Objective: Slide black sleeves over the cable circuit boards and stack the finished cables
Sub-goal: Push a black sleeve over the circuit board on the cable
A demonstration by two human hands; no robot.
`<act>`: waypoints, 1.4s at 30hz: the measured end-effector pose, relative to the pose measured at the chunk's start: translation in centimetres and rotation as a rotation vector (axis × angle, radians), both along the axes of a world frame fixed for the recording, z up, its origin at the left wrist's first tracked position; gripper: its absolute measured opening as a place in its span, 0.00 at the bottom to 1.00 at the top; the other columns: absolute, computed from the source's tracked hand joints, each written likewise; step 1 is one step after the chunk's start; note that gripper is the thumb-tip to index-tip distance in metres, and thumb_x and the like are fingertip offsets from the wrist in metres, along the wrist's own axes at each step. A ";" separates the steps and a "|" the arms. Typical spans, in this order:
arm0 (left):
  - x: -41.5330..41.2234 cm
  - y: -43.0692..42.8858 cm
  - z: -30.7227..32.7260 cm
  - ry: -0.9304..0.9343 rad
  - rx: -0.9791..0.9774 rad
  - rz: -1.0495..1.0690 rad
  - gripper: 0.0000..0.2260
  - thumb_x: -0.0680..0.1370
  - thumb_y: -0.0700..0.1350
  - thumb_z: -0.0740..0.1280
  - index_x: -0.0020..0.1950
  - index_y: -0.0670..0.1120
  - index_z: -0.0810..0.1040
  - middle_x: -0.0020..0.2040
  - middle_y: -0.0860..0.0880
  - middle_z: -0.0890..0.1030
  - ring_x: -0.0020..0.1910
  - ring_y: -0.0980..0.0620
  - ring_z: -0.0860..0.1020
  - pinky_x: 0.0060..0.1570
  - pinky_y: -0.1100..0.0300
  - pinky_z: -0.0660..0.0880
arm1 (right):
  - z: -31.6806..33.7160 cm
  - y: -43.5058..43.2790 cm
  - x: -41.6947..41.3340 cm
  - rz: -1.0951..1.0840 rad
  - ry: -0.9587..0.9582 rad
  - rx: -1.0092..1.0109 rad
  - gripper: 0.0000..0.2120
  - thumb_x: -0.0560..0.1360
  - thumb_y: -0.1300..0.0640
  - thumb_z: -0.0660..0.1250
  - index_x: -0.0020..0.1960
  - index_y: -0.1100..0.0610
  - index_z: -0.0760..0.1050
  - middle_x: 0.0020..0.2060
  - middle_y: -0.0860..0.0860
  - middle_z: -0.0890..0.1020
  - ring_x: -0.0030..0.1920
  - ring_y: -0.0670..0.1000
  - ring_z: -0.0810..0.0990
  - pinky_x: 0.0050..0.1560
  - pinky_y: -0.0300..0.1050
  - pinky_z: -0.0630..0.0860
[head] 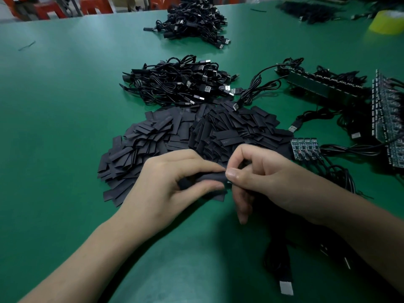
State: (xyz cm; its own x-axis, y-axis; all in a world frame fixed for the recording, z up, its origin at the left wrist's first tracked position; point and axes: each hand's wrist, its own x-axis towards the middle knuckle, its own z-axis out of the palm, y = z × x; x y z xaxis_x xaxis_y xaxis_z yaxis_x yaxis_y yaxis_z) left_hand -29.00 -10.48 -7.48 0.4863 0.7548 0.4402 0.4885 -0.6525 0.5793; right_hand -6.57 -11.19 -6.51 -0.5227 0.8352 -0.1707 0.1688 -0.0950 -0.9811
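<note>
My left hand (pixel 172 182) grips a black sleeve (pixel 205 179) between thumb and fingers. My right hand (pixel 260 178) pinches the end of a cable's circuit board (pixel 229 183) right at the sleeve's mouth; the board is almost wholly hidden. That cable (pixel 282 267) hangs down under my right wrist, its USB plug (pixel 286 287) near the bottom edge. A big heap of loose black sleeves (pixel 196 132) lies just beyond my hands. Behind the heap sits a pile of sleeved cables (pixel 177 82).
Bare circuit boards with cables (pixel 306 148) lie to the right, with longer rows of boards (pixel 387 114) further right. Another cable pile (pixel 194 20) sits far back. A yellow tape roll (pixel 387 21) is at top right. The green table (pixel 65 119) stretches left.
</note>
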 end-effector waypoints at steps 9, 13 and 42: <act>-0.2 0.2 0.1 -0.188 -0.049 0.128 0.08 0.74 0.51 0.74 0.53 0.53 0.86 0.45 0.54 0.85 0.46 0.52 0.82 0.46 0.59 0.76 | 0.7 0.0 0.5 -0.188 -0.181 0.653 0.04 0.77 0.62 0.72 0.48 0.54 0.80 0.35 0.50 0.84 0.37 0.51 0.84 0.37 0.47 0.78; -0.2 0.1 0.0 -0.197 -0.039 0.129 0.08 0.75 0.50 0.74 0.53 0.53 0.85 0.46 0.54 0.85 0.46 0.52 0.83 0.46 0.57 0.77 | 0.8 -0.2 0.3 -0.229 -0.252 0.793 0.04 0.76 0.62 0.75 0.47 0.54 0.82 0.35 0.48 0.83 0.38 0.50 0.83 0.37 0.49 0.77; 0.2 -0.2 0.3 -0.200 0.032 0.124 0.09 0.75 0.48 0.74 0.54 0.57 0.82 0.47 0.56 0.84 0.47 0.54 0.82 0.48 0.64 0.75 | 0.4 0.2 0.5 -0.207 -0.038 0.419 0.04 0.79 0.63 0.70 0.51 0.56 0.82 0.37 0.53 0.87 0.41 0.52 0.87 0.47 0.53 0.84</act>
State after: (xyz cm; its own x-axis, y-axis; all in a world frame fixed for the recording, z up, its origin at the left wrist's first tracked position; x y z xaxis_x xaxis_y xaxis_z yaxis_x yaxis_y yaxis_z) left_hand -28.83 -10.63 -7.16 0.2920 0.7876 0.5426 0.4438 -0.6141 0.6526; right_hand -6.05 -11.03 -6.12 -0.3381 0.9223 0.1874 0.2241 0.2723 -0.9357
